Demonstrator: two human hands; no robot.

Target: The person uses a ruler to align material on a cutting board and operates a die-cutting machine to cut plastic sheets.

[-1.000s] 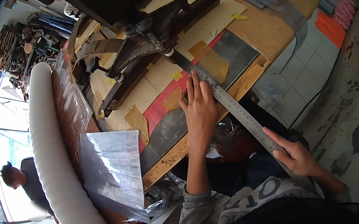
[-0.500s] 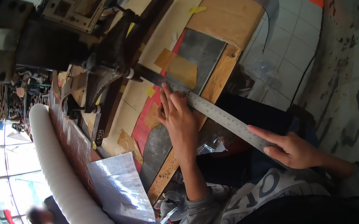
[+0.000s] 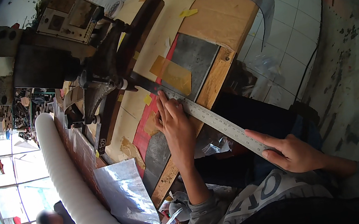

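Note:
A long steel ruler (image 3: 217, 120) lies slantwise across the table's near wooden edge, its far end under the dark metal arm of a machine. My left hand (image 3: 177, 133) is on the ruler near the middle of its length, fingertips pressed to it and some fingers bent. My right hand (image 3: 293, 153) grips the near end, index finger stretched along the edge and thumb apart from it; its other fingers are partly hidden. Beneath the ruler are a dark grey plate (image 3: 197, 57), a red strip (image 3: 145, 127) and an amber translucent piece (image 3: 179, 80).
A heavy dark machine (image 3: 103, 72) with a control box (image 3: 66, 18) stands at the far left. A white padded roll (image 3: 68, 182) runs along the left, beside a clear plastic sheet (image 3: 123, 188). Another person (image 3: 62, 222) is at the lower left. A wooden strip (image 3: 216, 77) edges the table.
The view has shifted slightly, so the table and machine sit a little differently. Both hands stay on the ruler, with little visible movement along it.

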